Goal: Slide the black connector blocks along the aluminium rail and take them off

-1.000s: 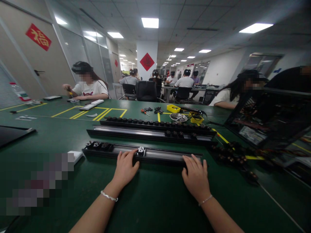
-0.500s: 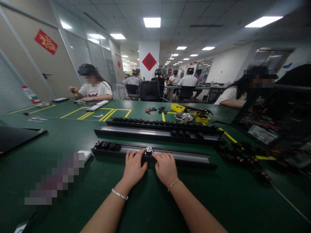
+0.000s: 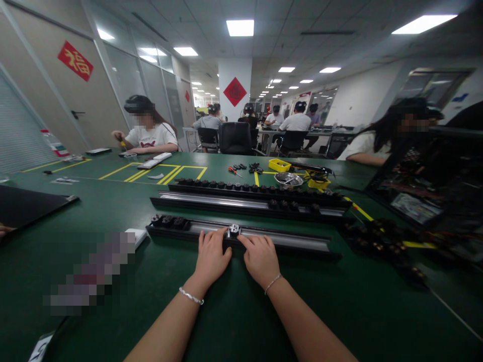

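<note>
A small white-and-black module sits in the channel of the nearest long black track. My left hand reaches over the track's near wall, its index fingertip at the module's left side and its thumb in front of the wall. From the other side, my right hand has its index fingertip against the module's right edge, with the other fingers bent. Between them the two hands hold the module; its underside is hidden. Several black blocks are seated at the track's left end.
Two more black tracks, one nearly full and one partly filled, lie behind. A dark heap of parts is at right. Farther back are a metal dish, a yellow bin and a screwdriver. Co-workers sit across the table.
The view has shifted slightly, so the scene sits a little farther right. Both hands stay at the module. Part of another person's hand now shows at the left edge.
</note>
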{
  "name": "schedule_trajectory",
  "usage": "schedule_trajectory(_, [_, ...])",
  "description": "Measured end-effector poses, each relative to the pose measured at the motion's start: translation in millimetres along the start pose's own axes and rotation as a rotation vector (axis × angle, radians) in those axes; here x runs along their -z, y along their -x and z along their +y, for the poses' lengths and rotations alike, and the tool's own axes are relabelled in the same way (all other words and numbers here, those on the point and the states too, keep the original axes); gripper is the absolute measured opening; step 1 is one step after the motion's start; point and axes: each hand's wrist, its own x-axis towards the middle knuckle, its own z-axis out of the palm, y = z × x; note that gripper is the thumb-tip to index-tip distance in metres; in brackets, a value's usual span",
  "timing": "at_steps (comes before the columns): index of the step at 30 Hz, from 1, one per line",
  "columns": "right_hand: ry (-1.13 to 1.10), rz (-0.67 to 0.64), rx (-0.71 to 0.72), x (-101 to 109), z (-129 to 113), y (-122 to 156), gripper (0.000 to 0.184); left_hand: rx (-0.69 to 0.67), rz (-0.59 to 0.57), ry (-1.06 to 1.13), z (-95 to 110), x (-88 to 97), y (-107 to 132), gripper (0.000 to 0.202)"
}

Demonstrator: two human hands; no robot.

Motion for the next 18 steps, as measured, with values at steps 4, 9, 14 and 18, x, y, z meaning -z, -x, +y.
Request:
schedule_trajectory(4, [0.001,0.009,-0.003,0.1,1.0,0.9,0.043,-0.007,0.003,-0.007,-1.3,-0.8,-0.1,0.050])
schedule_trajectory(9, [0.017,0.004,-0.007,1.4,3.2,1.8,0.043,-0.019,0.006,-0.013,-1.8,-0.5,-0.1,0.048])
schedule_trajectory(14, [0.047,-0.019,-0.013,3.7,3.8,3.0,0.044,-0.023,0.005,-0.022,-2.2,-0.5,-0.3,0.048])
schedule_trajectory(18, [0.039,-0.023,-0.030,4.2,3.9,3.8,0.045,-0.023,-0.003,-0.031,-3.4,-0.7,-0.7,0.048])
